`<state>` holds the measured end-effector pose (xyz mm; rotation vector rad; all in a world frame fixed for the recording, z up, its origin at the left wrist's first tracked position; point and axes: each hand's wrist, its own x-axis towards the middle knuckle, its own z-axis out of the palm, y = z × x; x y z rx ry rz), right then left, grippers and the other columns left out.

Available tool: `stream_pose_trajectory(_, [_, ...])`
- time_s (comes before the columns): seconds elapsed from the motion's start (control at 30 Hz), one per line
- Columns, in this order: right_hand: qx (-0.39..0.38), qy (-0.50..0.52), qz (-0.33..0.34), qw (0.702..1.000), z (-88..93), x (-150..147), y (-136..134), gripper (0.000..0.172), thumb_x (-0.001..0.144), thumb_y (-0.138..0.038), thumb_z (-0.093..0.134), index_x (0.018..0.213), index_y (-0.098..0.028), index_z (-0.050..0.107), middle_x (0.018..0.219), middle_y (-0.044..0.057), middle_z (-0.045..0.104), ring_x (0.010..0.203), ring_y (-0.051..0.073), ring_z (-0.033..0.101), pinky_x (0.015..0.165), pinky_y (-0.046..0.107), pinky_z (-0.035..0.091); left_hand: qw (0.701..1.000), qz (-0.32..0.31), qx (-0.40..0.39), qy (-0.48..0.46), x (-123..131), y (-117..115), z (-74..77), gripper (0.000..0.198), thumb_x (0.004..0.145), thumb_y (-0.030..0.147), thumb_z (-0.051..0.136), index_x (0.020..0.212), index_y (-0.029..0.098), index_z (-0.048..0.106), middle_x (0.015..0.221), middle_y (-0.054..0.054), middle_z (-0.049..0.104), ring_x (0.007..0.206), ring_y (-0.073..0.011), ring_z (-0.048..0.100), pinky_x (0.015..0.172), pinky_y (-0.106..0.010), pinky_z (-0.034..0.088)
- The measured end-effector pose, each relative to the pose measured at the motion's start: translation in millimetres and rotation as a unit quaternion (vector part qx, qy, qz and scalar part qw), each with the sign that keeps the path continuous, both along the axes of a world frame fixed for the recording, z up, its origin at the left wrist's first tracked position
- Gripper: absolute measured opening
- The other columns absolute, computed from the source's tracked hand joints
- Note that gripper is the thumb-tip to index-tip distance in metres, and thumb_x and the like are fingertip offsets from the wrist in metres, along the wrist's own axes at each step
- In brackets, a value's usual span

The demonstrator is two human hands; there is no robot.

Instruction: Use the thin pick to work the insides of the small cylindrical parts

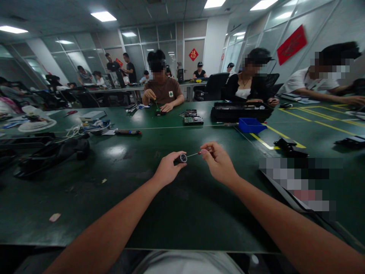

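Note:
My left hand (167,168) is closed around a small black cylindrical part (183,158), whose round, silver-rimmed end faces me. Fingers and thumb grip it from the left, hiding much of its body. In my right hand (221,164) is a screwdriver (194,154) with a thin metal shaft and a reddish handle, pinched between thumb and fingers. Its shaft points left at the part's round end; whether the tip touches it, I cannot tell. Both hands are above the green table (182,213), near its middle.
Ahead lie hard drives (193,120), a long black housing (242,112) and a blue bin (251,125). A marker-like tool (127,132) and a black vacuum-like body (54,156) are leftward. At right are black parts (290,146). Co-workers sit across the table.

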<state>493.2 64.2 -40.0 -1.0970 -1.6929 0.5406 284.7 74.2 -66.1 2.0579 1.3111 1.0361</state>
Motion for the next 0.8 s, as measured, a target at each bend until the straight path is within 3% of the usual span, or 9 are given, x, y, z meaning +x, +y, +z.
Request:
stream_pose_trajectory(0.1, [0.001, -0.013, 0.013, 1.000, -3.5, 0, 1, 0.016, 0.093, -0.035, 0.051, 0.094, -0.023, 0.061, 0.078, 0.002, 0.066, 0.066, 0.018, 0.059, 0.060, 0.031, 0.043, 1.000, -0.009, 0.004, 0.004, 0, 0, -1.4, 0.040, 0.081, 0.013, 0.071, 0.120, 0.022, 0.066, 0.117, -0.005, 0.068, 0.111, -0.0219, 0.061, 0.102, -0.038, 0.045])
stream_pose_trajectory(0.2, [-0.016, -0.036, -0.022, 0.999, -4.8, 0, 1, 0.030, 0.097, -0.043, 0.045, 0.085, -0.023, 0.063, 0.065, 0.000, 0.060, 0.057, 0.017, 0.054, 0.055, 0.031, 0.037, 1.000, -0.023, 0.004, 0.006, 1, 0, -2.9, 0.039, 0.081, 0.013, 0.070, 0.118, 0.022, 0.066, 0.117, -0.006, 0.068, 0.112, -0.0221, 0.061, 0.103, -0.039, 0.045])
stream_pose_trajectory(0.37, [-0.008, -0.009, -0.009, 1.000, -6.5, 0, 0, 0.020, 0.097, -0.036, 0.044, 0.102, -0.024, 0.059, 0.081, 0.002, 0.066, 0.066, 0.018, 0.058, 0.061, 0.032, 0.040, 1.000, -0.016, 0.000, 0.008, 2, -1, -1.4, 0.040, 0.080, 0.012, 0.070, 0.118, 0.022, 0.066, 0.117, -0.006, 0.068, 0.111, -0.0225, 0.061, 0.103, -0.040, 0.045])
stream_pose_trajectory(0.53, [-0.009, -0.020, -0.028, 0.999, -6.9, 0, 1, 0.026, 0.099, -0.039, 0.041, 0.097, -0.024, 0.062, 0.077, 0.002, 0.065, 0.068, 0.019, 0.059, 0.063, 0.033, 0.041, 1.000, -0.016, 0.002, 0.013, 2, -1, -0.6, 0.038, 0.081, 0.012, 0.070, 0.118, 0.022, 0.066, 0.116, -0.006, 0.068, 0.110, -0.0222, 0.061, 0.102, -0.038, 0.045])
stream_pose_trajectory(0.63, [-0.021, 0.065, -0.022, 0.997, -6.9, -3, 3, 0.019, 0.094, -0.037, 0.051, 0.104, -0.024, 0.059, 0.083, 0.003, 0.066, 0.075, 0.020, 0.062, 0.070, 0.035, 0.046, 1.000, -0.018, 0.004, 0.018, 3, -2, -1.4, 0.038, 0.082, 0.014, 0.070, 0.119, 0.022, 0.066, 0.116, -0.005, 0.068, 0.109, -0.0222, 0.061, 0.100, -0.037, 0.045])
stream_pose_trajectory(0.8, [-0.113, 0.234, 0.025, 0.965, -11.7, -4, 14, 0.022, 0.087, -0.044, 0.061, 0.087, -0.022, 0.062, 0.079, 0.004, 0.064, 0.072, 0.019, 0.061, 0.074, 0.036, 0.051, 1.000, -0.006, 0.014, 0.019, 4, -4, 2.0, 0.039, 0.083, 0.015, 0.070, 0.121, 0.023, 0.065, 0.115, -0.005, 0.068, 0.108, -0.0223, 0.061, 0.099, -0.037, 0.046])
